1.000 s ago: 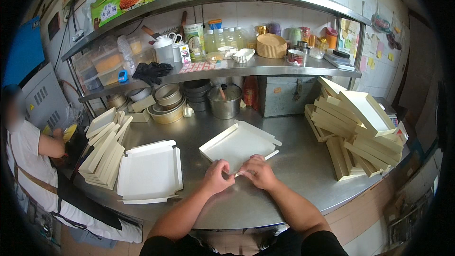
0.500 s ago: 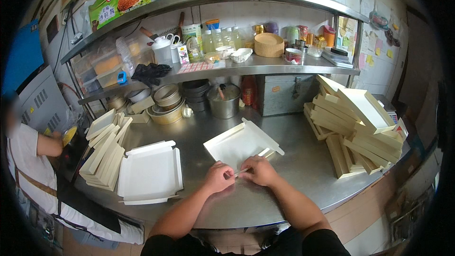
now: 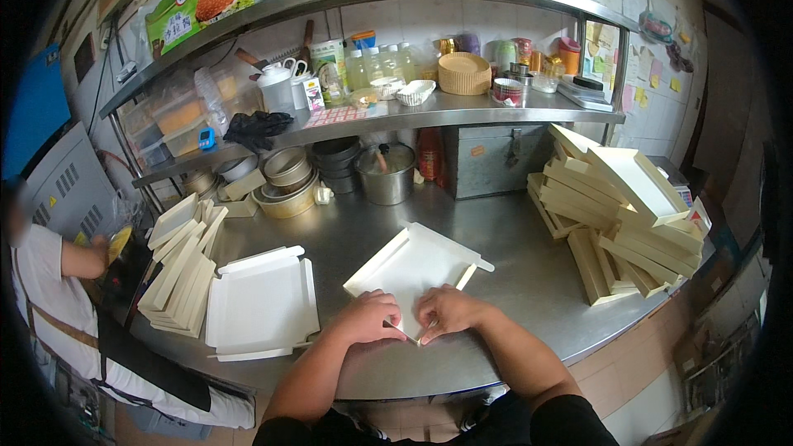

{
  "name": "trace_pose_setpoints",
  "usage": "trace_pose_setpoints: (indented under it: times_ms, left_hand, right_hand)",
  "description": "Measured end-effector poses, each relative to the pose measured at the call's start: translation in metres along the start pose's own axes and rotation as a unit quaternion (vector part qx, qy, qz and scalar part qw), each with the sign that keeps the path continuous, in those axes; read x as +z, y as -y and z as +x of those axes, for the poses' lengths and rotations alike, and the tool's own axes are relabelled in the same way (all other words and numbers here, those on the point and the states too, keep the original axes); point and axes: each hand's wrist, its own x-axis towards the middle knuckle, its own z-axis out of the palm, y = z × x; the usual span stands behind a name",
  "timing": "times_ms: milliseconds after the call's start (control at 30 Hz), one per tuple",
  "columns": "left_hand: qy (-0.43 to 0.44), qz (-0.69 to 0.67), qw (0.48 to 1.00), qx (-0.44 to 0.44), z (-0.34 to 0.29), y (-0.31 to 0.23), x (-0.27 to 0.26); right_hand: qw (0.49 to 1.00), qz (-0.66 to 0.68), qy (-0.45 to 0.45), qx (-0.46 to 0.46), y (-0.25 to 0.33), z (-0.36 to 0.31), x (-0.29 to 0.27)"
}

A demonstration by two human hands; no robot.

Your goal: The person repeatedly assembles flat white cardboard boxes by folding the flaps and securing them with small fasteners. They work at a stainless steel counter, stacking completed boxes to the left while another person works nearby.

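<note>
We have the box cornerwise on the table, stretching ahead of us, its long axis unclear, its near corner between our left hand and right hand, about equally close, both pinching it and partly hiding the folds there.

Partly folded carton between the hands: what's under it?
Steel table shows around the carton. Whatever lies directly beneath is covered and can't be seen. Left hand and right hand, at its near corner, hide more.
</note>
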Motion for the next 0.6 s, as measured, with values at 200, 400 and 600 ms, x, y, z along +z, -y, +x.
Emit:
trace_pose_setpoints:
  times_ms: [200,400,600]
  left_hand:
    - [0.003,-0.040,0.999,-0.009,0.001,0.001,0.004]
    - [0.060,-0.050,0.996,-0.050,0.006,-0.006,-0.003]
    - [-0.005,-0.021,1.000,0.002,0.002,0.005,0.010]
  right_hand:
    - [0.999,0.004,0.001,0.053,0.012,-0.001,0.000]
    - [0.999,0.042,-0.006,0.005,-0.001,-0.005,0.005]
    - [0.999,0.043,-0.015,0.008,0.001,-0.004,0.004]
